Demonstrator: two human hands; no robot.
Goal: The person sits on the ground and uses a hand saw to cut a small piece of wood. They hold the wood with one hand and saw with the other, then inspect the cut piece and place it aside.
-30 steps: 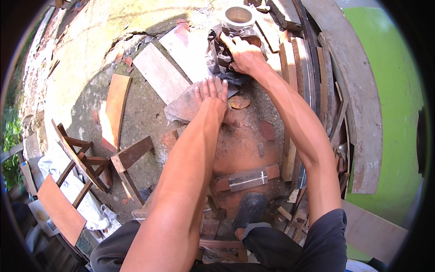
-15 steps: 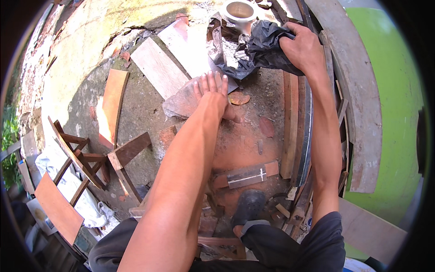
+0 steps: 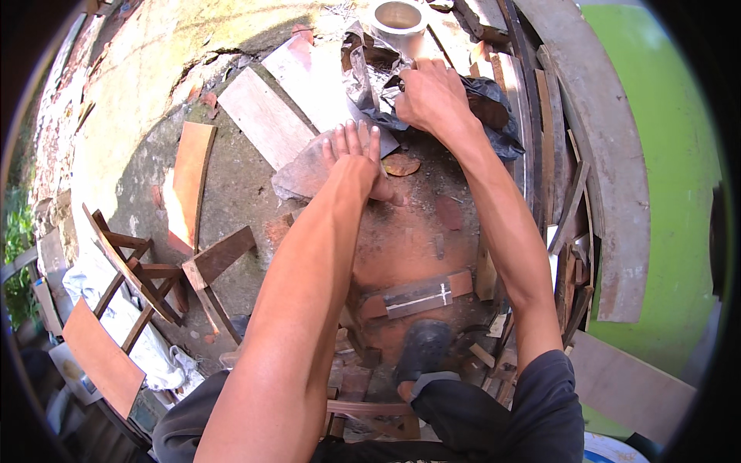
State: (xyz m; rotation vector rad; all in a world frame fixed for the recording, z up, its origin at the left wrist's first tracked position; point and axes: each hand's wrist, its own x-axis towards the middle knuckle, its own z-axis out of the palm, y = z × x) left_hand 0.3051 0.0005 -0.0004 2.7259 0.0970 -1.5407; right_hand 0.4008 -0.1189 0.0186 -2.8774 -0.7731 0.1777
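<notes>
My left hand (image 3: 356,154) lies flat, fingers stretched out, on a rough grey piece (image 3: 297,171); I cannot tell whether that is stone or a worn sheet. It holds nothing. Further up and to the right, my right hand (image 3: 437,100) is closed on a crumpled black plastic bag (image 3: 494,116). Part of the bag spreads left of the fingers, with its mouth partly open; the fingertips are partly hidden. Just beyond the bag stands a round, pale pot (image 3: 397,17). A brown dry leaf (image 3: 401,164) rests beside my left hand.
Pale boards (image 3: 266,116) lie beyond my left hand. Left are an orange-brown board (image 3: 193,166) and a wooden frame (image 3: 143,266). A marked wood block (image 3: 417,296) lies near my shoe (image 3: 426,349). Stacked timber (image 3: 567,193) lines the right, before a green wall (image 3: 671,154).
My right hand has moved left and slightly down, from the bag's right part to nearer its open mouth. The bag's right part has spread lower. My left hand keeps its place on the grey piece.
</notes>
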